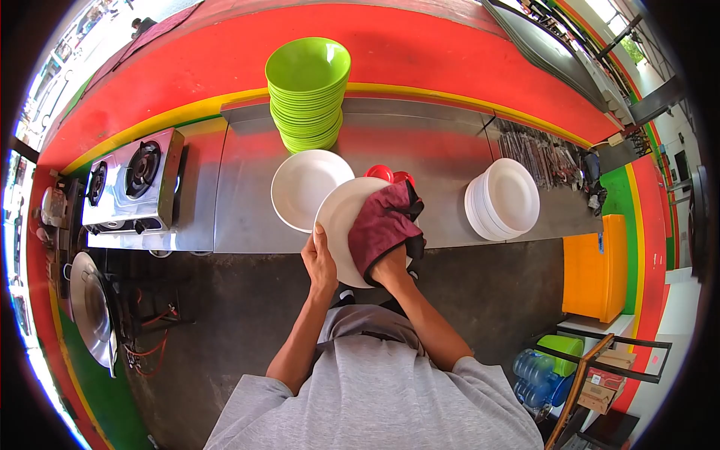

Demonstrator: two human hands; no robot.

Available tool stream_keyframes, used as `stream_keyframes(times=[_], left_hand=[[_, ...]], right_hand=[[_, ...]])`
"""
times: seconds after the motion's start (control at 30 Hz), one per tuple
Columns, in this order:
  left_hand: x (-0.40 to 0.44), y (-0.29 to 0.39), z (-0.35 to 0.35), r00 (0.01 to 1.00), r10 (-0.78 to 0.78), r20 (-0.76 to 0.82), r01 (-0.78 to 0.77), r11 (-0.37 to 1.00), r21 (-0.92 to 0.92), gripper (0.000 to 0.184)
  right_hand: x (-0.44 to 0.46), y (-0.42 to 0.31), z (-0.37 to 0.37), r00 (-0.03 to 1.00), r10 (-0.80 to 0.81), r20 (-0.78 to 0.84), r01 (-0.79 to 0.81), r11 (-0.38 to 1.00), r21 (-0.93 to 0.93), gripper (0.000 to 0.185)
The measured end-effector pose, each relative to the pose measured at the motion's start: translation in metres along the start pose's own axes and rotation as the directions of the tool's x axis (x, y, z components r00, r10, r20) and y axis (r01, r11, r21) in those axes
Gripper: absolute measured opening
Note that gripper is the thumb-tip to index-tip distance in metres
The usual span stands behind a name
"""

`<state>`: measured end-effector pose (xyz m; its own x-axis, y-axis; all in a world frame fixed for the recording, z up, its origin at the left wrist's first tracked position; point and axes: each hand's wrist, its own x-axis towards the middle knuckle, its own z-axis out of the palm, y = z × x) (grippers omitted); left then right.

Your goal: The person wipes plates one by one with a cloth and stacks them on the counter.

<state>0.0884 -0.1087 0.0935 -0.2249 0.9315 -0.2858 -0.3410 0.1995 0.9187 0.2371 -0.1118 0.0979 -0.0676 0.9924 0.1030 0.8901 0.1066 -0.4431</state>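
Observation:
My left hand (319, 261) grips the left rim of a white plate (339, 229), thumb over the upper face. My right hand (389, 267) is mostly covered by a maroon cloth (381, 219) with a dark edge, which lies against the plate's right side. Its fingers are hidden under the cloth. Just behind the held plate, a white bowl or deep plate (306, 189) rests on the steel counter (247, 202). Two small red items (379, 173) show partly behind the plate and cloth.
A tall stack of green bowls (307, 90) stands at the counter's back. White dishes (512, 196) are stacked to the right, near a mass of cutlery (536, 154). On the left sits a two-burner gas stove (135, 180); a large metal wok (93, 306) is below it.

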Motion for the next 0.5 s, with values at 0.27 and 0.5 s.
stream_keyframes(times=[0.27, 0.5], left_hand=[[0.004, -0.009, 0.005, 0.998, 0.033, -0.055, -0.034, 0.999, -0.017, 0.052], [0.010, 0.004, 0.008, 0.998, 0.046, -0.032, -0.049, 0.993, -0.107, 0.054]], right_hand=[[-0.019, -0.022, -0.026, 0.994, 0.075, -0.077, -0.052, 0.963, 0.265, 0.048], [-0.041, -0.031, -0.034, 0.989, -0.129, -0.073, 0.134, 0.989, 0.065, 0.048]])
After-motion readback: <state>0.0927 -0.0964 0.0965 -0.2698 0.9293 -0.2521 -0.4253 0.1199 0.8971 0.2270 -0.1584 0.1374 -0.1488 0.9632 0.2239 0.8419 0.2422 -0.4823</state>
